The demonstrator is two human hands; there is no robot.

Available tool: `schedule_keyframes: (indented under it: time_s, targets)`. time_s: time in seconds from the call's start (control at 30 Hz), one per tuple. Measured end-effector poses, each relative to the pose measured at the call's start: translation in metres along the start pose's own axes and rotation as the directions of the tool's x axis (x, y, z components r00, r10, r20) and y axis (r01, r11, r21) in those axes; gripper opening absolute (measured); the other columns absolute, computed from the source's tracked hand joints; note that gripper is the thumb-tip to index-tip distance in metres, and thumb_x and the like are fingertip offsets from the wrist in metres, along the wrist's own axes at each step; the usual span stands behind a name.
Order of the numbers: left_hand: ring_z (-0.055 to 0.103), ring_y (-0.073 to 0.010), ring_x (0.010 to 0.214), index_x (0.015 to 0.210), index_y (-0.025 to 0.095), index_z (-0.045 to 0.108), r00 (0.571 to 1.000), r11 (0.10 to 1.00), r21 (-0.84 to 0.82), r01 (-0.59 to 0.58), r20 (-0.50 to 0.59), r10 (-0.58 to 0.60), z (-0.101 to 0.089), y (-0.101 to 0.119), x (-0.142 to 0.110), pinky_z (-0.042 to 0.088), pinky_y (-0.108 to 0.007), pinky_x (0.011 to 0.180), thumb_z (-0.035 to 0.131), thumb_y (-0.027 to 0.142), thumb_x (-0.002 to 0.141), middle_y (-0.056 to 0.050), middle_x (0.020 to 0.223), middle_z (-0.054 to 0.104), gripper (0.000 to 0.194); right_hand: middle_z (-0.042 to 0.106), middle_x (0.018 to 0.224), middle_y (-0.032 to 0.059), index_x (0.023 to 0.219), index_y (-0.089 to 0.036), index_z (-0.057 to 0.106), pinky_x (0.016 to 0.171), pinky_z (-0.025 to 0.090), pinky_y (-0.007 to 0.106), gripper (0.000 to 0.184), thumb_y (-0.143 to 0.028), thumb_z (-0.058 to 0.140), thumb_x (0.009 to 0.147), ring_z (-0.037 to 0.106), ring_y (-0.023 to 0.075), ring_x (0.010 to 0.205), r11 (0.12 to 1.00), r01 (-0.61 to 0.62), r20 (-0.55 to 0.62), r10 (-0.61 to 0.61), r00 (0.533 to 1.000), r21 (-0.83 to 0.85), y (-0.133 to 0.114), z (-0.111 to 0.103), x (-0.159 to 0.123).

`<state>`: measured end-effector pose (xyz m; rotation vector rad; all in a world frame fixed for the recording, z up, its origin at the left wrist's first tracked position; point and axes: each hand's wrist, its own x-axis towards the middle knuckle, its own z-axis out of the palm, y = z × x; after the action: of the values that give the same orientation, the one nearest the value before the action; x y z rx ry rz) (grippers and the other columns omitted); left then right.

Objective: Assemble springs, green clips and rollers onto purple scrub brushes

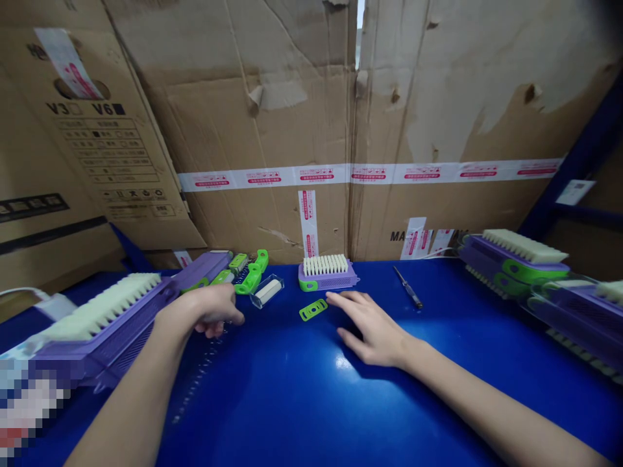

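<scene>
Left hand [217, 310]: some fingertips hidden, any grip unclear; glinting strip [198, 377] below it too blurred to identify; both forearms [134, 383] cut by bottom edge; rightmost purple brush [584, 316] cut by right edge; left purple brush [121, 334], near end partly pixelated; carton [109, 152], small print illegible

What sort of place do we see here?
Probably a workshop bench: a thin metal screwdriver lies on the flat blue tabletop, purple and green plastic units with ridged cream tops sit nearby, and taped brown cardboard sheets rise behind.
</scene>
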<state>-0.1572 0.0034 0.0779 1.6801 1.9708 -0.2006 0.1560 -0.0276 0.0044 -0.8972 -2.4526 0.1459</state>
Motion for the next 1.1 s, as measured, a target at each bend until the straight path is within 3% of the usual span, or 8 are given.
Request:
schedule_keyframes:
  time_s: [0.17, 0.3, 0.5, 0.63, 0.77, 0.9, 1.03, 1.1]
  targets:
    - [0.052, -0.0122, 0.039, 0.068, 0.017, 0.064, 0.924, 0.916, -0.261, -0.306, 0.152, 0.352, 0.000, 0.027, -0.018, 0.035, -0.020, 0.039, 0.061, 0.039, 0.063, -0.004, 0.055, 0.065, 0.023, 0.045, 0.138, 0.0114, 0.142, -0.016, 0.024, 0.106, 0.024, 0.052, 0.063, -0.030, 0.046, 0.085, 0.036, 0.0281, 0.127, 1.000, 0.003, 0.148, -0.001, 0.989, -0.011, -0.015, 0.004, 0.003]
    - [0.047, -0.0086, 0.038, 0.072, 0.014, 0.061, 0.844, 0.756, -0.443, -0.481, -0.002, 0.536, 0.010, 0.047, -0.010, 0.036, -0.019, 0.040, 0.055, 0.050, 0.074, -0.001, 0.052, 0.059, 0.037, 0.052, 0.129, 0.0161, 0.140, -0.012, 0.029, 0.104, 0.024, 0.054, 0.057, -0.032, 0.041, 0.088, 0.043, 0.0288, 0.118, 0.987, -0.118, 0.087, 0.127, 0.988, -0.106, -0.006, 0.007, 0.003]
    - [0.052, -0.0090, 0.044, 0.083, 0.015, 0.050, 0.857, 0.420, -0.764, -0.491, -0.336, 0.390, 0.052, 0.086, 0.015, 0.039, -0.019, 0.040, 0.049, 0.049, 0.083, -0.001, 0.060, 0.059, 0.033, 0.063, 0.109, 0.0164, 0.135, -0.010, 0.037, 0.099, 0.027, 0.056, 0.053, -0.030, 0.047, 0.086, 0.051, 0.0299, 0.105, 0.966, -0.214, -0.096, 0.201, 0.975, -0.147, 0.005, 0.011, 0.001]
    - [0.056, -0.0093, 0.052, 0.087, 0.015, 0.049, 0.830, 0.243, -0.824, -0.512, -0.401, 0.389, 0.075, 0.106, 0.015, 0.044, -0.021, 0.045, 0.058, 0.046, 0.079, -0.005, 0.073, 0.064, 0.033, 0.064, 0.103, 0.0100, 0.135, -0.019, 0.032, 0.094, 0.035, 0.050, 0.067, -0.041, 0.060, 0.079, 0.056, 0.0268, 0.100, 0.963, -0.237, -0.222, 0.261, 0.939, 0.127, 0.005, 0.011, 0.002]
    - [0.059, -0.0104, 0.061, 0.089, 0.015, 0.049, 0.789, 0.132, -0.832, -0.539, -0.444, 0.425, 0.089, 0.114, 0.013, 0.048, -0.023, 0.053, 0.063, 0.045, 0.075, -0.008, 0.085, 0.065, 0.036, 0.065, 0.095, 0.0056, 0.126, -0.020, 0.040, 0.094, 0.038, 0.046, 0.056, -0.039, 0.060, 0.078, 0.059, 0.0232, 0.097, 0.863, -0.289, -0.284, 0.425, 0.860, 0.414, 0.004, 0.010, 0.005]
    - [0.061, -0.0125, 0.067, 0.090, 0.015, 0.050, 0.740, 0.136, -0.789, -0.599, -0.480, 0.472, 0.101, 0.118, 0.020, 0.049, -0.026, 0.061, 0.065, 0.042, 0.074, -0.006, 0.082, 0.066, 0.036, 0.067, 0.090, 0.0047, 0.120, -0.018, 0.047, 0.093, 0.042, 0.042, 0.050, -0.040, 0.061, 0.077, 0.062, 0.0210, 0.093, 0.720, -0.278, -0.249, 0.532, 0.809, 0.635, 0.004, 0.009, 0.010]
    - [0.064, -0.0163, 0.082, 0.092, 0.016, 0.054, 0.656, 0.232, -0.644, -0.729, -0.561, 0.505, 0.108, 0.121, 0.021, 0.049, -0.029, 0.074, 0.065, 0.037, 0.075, -0.006, 0.088, 0.067, 0.029, 0.068, 0.091, 0.0069, 0.102, -0.016, 0.061, 0.083, 0.049, 0.037, 0.038, -0.043, 0.063, 0.075, 0.064, 0.0209, 0.087, 0.601, -0.271, -0.176, 0.580, 0.796, 0.752, 0.008, 0.010, 0.012]
    - [0.063, -0.0168, 0.083, 0.094, 0.017, 0.057, 0.621, 0.334, -0.526, -0.782, -0.615, 0.486, 0.109, 0.121, 0.019, 0.049, -0.031, 0.076, 0.063, 0.037, 0.077, -0.006, 0.093, 0.067, 0.027, 0.068, 0.090, 0.0072, 0.094, -0.016, 0.063, 0.079, 0.050, 0.035, 0.034, -0.043, 0.065, 0.073, 0.064, 0.0209, 0.086, 0.577, -0.270, -0.172, 0.597, 0.783, 0.771, 0.010, 0.010, 0.012]
